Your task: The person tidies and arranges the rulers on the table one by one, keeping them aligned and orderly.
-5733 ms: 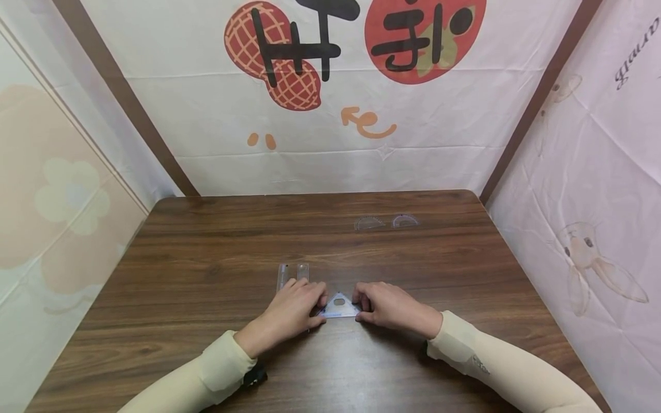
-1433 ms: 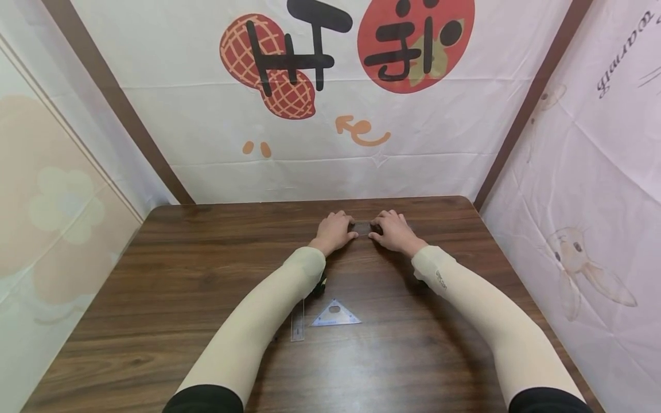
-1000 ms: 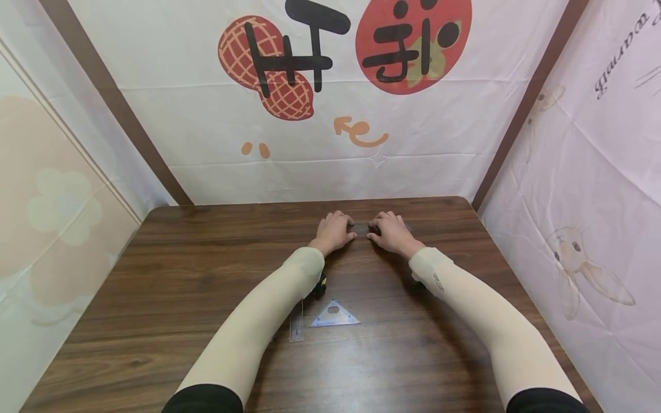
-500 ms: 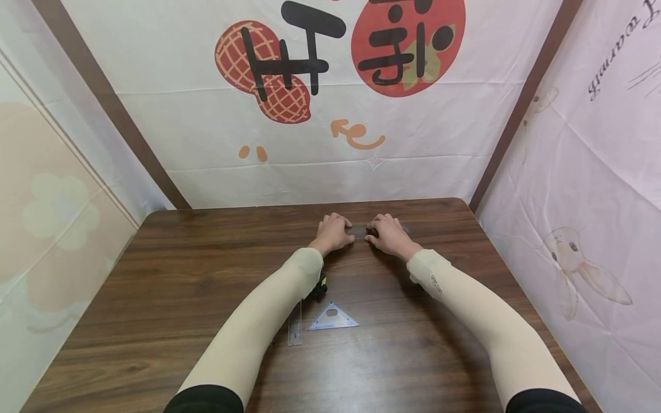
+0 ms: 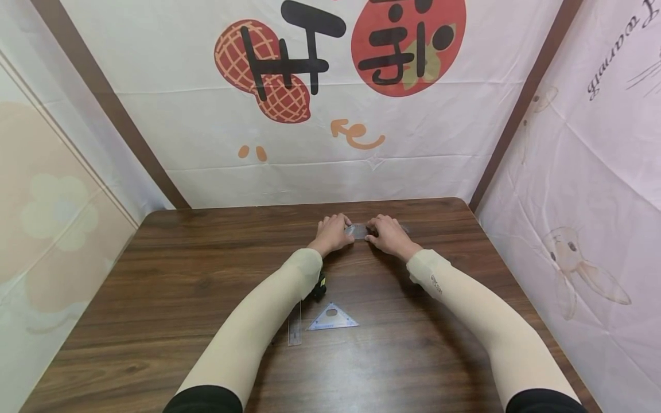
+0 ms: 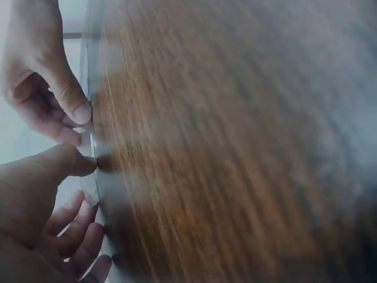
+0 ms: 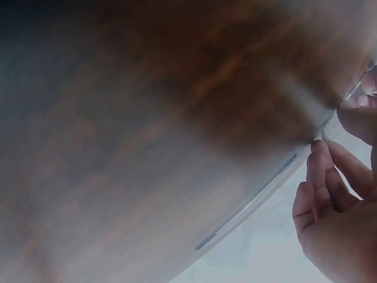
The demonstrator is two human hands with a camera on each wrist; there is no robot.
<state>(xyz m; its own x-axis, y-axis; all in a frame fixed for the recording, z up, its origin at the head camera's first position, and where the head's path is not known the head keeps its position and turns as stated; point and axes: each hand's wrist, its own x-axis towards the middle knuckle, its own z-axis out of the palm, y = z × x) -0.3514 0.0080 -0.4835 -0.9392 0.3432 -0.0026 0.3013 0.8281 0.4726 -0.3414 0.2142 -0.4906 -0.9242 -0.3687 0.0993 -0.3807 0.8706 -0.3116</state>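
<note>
Near the far side of the table, my left hand [image 5: 333,232] and right hand [image 5: 389,234] pinch opposite ends of a clear plastic protractor [image 5: 358,231]. Its middle shows between the fingers; its ends are covered. In the left wrist view, thumb and fingertips of the left hand [image 6: 53,206] meet at its thin edge, low over the wood. The right wrist view has the right hand [image 7: 336,206] curled at the same piece. A second protractor [image 7: 247,203] lies flat beside that hand, mostly hidden behind it in the head view.
A clear set square [image 5: 333,317] lies nearer the front of the brown table [image 5: 413,355]. Left of it lies a narrow clear ruler [image 5: 295,331], partly under the left forearm. A printed cloth wall [image 5: 289,180] rises behind the table's far edge.
Both hands have left the set square, reached to the far side and taken hold of the protractor. Over the last half second they stay put, while the protractor looks brighter.
</note>
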